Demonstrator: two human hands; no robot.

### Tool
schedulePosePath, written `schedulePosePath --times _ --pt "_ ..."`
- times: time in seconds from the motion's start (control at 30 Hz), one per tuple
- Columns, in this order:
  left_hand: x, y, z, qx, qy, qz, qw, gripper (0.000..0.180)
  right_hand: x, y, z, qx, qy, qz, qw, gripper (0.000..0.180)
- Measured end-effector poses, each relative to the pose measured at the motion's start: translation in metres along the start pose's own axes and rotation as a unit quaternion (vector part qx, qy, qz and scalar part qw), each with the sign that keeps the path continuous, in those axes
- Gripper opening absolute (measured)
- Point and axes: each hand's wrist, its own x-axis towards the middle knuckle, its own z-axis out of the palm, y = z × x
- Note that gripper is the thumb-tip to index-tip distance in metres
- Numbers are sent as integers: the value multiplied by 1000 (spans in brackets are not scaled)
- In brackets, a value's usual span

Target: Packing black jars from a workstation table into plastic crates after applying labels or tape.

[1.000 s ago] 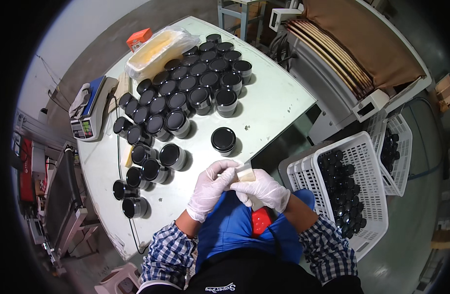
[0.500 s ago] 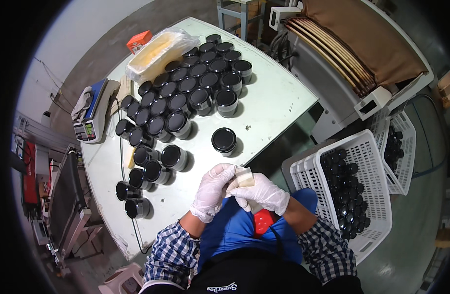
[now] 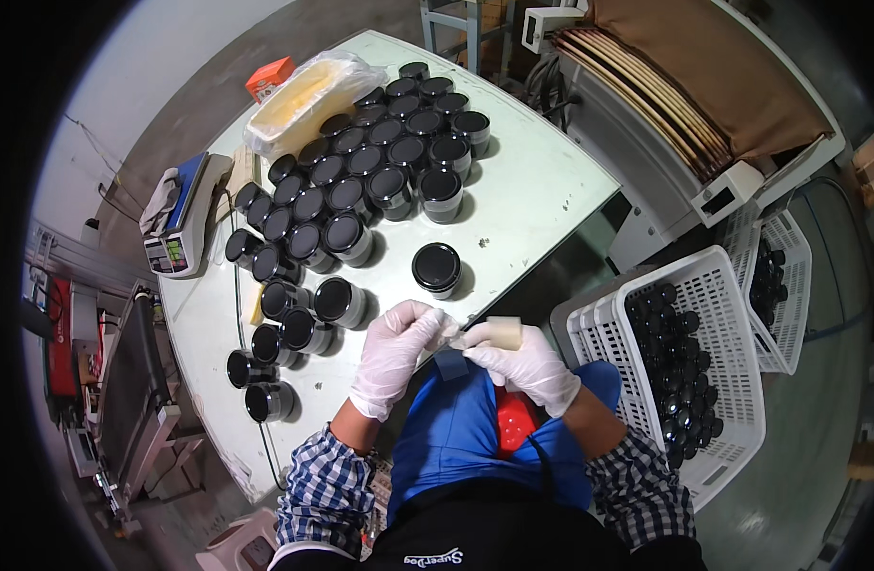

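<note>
Both my hands wear white gloves and meet above the near edge of the white table [image 3: 541, 200]. My right hand [image 3: 522, 366] grips a small cream-coloured roll [image 3: 504, 332] at its fingertips. My left hand [image 3: 399, 352] pinches a thin strip coming off that roll, and a small dark piece [image 3: 450, 363] hangs between the two hands. A single black-lidded jar [image 3: 437, 268] stands alone on the table just beyond my hands. Several more black-lidded jars [image 3: 361, 181] fill the far and left parts of the table.
A white plastic basket [image 3: 684, 362] with several dark jars sits at my right, a second basket [image 3: 775, 276] behind it. A weighing scale [image 3: 180, 224] stands at the table's left edge. A bagged yellow tray [image 3: 308, 95] lies at the far end. A brown-topped machine [image 3: 703, 95] stands beyond.
My hands stay together at the table's near edge; the fingers have shifted slightly on the roll and its strip. The jars have not moved.
</note>
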Motion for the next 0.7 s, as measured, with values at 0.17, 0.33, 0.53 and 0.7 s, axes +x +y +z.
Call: schedulePosePath --times 0.17,0.33,0.53,0.7 --pt "-4 6 15 22 -6 5 1000 18 10 5 4 -65 4 23 998 21" --pt "-13 -13 14 -67 16 27 997 13 12 9 5 -43 15 9 999 16" --pt "-20 -19 9 -70 16 2 997 10 20 21 6 -45 64 -27 997 15" --pt "-21 -20 3 -81 35 68 994 8 30 26 7 -50 160 -59 984 15"
